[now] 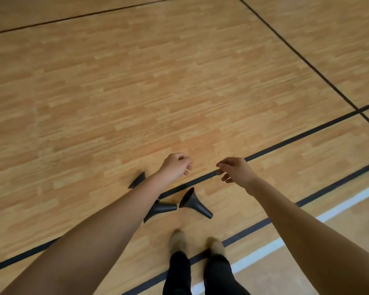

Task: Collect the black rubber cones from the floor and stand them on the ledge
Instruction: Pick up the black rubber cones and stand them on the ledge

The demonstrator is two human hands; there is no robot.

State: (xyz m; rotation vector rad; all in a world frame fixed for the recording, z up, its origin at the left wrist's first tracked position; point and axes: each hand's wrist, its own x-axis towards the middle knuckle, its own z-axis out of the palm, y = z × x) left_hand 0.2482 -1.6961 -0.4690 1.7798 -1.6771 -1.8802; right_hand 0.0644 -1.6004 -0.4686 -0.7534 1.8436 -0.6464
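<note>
Three black rubber cones lie tipped over on the wooden floor just ahead of my feet. One cone [195, 202] shows its wide open base toward the upper left. A second cone [161, 209] lies partly under my left forearm. The third cone [137, 179] peeks out to the left of that arm. My left hand [176, 166] hovers above the cones with loosely curled fingers and holds nothing. My right hand [234, 170] hangs beside it, fingers relaxed and empty. No ledge is in view.
The wooden gym floor [136, 92] spreads out ahead, crossed by black lines [296, 137] and a white line [339, 206] at the lower right. My feet [197, 244] stand close behind the cones.
</note>
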